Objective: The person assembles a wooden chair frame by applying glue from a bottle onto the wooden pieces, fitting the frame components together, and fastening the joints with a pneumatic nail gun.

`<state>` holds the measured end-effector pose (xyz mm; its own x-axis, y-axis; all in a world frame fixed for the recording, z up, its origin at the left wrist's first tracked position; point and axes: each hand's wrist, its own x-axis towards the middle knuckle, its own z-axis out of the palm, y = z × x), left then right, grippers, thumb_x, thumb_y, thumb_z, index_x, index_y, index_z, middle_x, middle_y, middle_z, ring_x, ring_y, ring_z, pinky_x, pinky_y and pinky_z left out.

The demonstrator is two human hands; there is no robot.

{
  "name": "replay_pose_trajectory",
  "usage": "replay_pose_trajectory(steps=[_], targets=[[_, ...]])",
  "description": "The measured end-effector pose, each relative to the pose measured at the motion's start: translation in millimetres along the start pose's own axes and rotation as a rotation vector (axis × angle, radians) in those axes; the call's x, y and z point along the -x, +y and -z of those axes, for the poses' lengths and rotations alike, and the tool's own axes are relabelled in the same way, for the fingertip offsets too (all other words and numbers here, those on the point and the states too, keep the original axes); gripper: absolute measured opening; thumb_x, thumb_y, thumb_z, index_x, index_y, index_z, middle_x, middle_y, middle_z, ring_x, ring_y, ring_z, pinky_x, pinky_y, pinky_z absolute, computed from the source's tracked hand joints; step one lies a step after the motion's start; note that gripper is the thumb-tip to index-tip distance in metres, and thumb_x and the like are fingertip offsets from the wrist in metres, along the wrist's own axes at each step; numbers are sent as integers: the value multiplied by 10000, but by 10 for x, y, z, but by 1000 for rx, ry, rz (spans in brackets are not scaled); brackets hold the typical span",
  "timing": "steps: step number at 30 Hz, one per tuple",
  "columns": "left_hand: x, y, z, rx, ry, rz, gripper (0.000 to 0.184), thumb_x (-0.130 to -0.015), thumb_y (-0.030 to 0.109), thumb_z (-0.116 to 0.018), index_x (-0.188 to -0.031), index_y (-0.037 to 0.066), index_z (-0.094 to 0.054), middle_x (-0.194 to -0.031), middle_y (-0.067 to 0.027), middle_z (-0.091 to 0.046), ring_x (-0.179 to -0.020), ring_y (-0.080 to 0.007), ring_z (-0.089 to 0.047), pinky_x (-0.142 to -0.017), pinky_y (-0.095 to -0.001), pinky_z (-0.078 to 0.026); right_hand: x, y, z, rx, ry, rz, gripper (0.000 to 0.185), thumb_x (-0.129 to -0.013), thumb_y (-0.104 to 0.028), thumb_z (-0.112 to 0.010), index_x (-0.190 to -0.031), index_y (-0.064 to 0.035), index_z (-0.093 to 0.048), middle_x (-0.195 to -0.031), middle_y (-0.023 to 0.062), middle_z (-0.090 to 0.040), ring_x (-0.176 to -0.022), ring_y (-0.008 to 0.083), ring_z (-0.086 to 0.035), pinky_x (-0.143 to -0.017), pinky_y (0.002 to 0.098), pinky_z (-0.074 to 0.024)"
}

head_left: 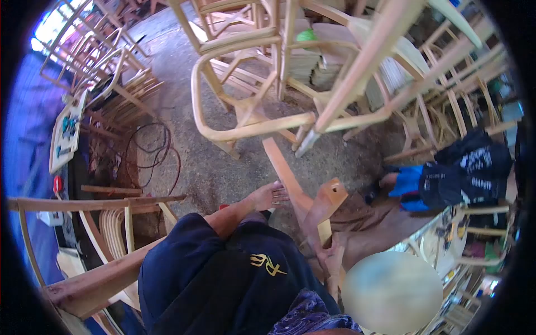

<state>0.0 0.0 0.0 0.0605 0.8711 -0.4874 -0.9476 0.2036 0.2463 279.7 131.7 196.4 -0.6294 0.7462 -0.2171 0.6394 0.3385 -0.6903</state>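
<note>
A jointed wooden piece (295, 195), like part of a chair frame, slants in front of my body. Its long arm reaches forward and its thick block end, with a small dark hole, points up to the right. My left hand (270, 195) is beside the long arm, fingers stretched out and apart, gripping nothing; whether the fingertips touch the wood I cannot tell. Low on the piece, my right hand (333, 255) holds its near end, with some fingers hidden behind the wood.
Bare wooden chair frames (251, 131) stack up ahead. A leaning frame (95, 279) stands close on my left, near a bench (62, 134) with tools. A hose (149, 153) coils on the floor. Another person (463, 181) bends at the right, near a cluttered table (446, 240).
</note>
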Motion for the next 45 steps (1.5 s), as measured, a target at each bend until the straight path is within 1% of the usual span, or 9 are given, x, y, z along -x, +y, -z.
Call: replay_pose_trajectory(steps=[2,5,8,11,17,20,29,41,45], targets=[[-90,-136,-186,-40,-71,-90,836,-916,610,-634,-1544,128,-366,-1543,-102,-436,-1400,-301,-441,-1156,-495,-360,-153,-51,258,-54,8,55,442,-759,-280,-822,-1033,16,-640,-806,295,-665,-809,465,-686,-663,475,-525],[-99,804,130,-80,-145,-172,728,-971,495,-618,-1541,118,-368,-1531,-99,-451,-1383,-285,-465,-1147,-487,-379,-858,-861,-35,25,-16,154,415,-764,-201,-822,-1053,40,-647,-809,261,-687,-770,383,-713,-673,433,-532],[-31,1144,-61,-171,-188,-393,628,-1021,398,-565,-1529,80,-375,-1494,-128,-494,-1343,-273,-508,-1137,-456,-400,-1210,-1464,35,-141,-89,267,420,-764,-154,-801,-1087,55,-632,-849,151,-695,-756,174,-643,-680,346,-517],[24,1508,-176,-217,-184,-558,645,-936,420,-698,-1425,43,-512,-1405,-70,-589,-1288,-223,-555,-1087,-427,-446,-1547,-1705,-84,-298,-186,310,446,-782,-125,-791,-1161,44,-628,-989,121,-710,-876,183,-663,-795,336,-530],[590,1977,-597,-201,196,-811,546,-967,425,-658,-1320,15,-590,-1196,-70,-680,-1058,-172,-645,-954,-345,-513,-2016,-2298,-412,-567,-380,292,448,-815,-75,-792,-1204,64,-618,-1104,125,-694,-982,193,-654,-888,336,-524],[742,2150,-697,-322,440,-982,492,-1056,377,-514,-1363,-6,-546,-1221,-60,-656,-1111,-154,-608,-992,-338,-483,-2276,-2480,-602,-575,-486,377,512,-814,-56,-783,-1268,57,-576,-1152,135,-675,-1036,203,-643,-928,340,-509],[1129,2706,-669,-185,814,-1268,498,-986,403,-639,-1331,44,-612,-1150,-53,-677,-1030,-143,-625,-915,-324,-504,-2978,-2953,-1152,-574,-811,344,539,-817,-89,-788,-1273,37,-530,-1188,145,-636,-1081,230,-616,-950,351,-491],[1689,3081,-286,-126,1270,-1097,605,-965,574,-605,-1138,5,-717,-956,-69,-699,-880,-145,-605,-786,-333,-499,-3716,-3353,-1992,-244,-920,632,506,-866,-145,-772,-1264,54,-532,-1161,145,-664,-1071,229,-643,-932,357,-507],[1947,3197,-116,-159,1430,-1123,684,-944,641,-590,-1071,-18,-724,-892,-54,-683,-812,-131,-592,-719,-316,-484,-3723,-3567,-2369,-451,-1145,482,495,-897,-113,-740,-1301,54,-508,-1197,148,-649,-1080,225,-641,-943,349,-507]])
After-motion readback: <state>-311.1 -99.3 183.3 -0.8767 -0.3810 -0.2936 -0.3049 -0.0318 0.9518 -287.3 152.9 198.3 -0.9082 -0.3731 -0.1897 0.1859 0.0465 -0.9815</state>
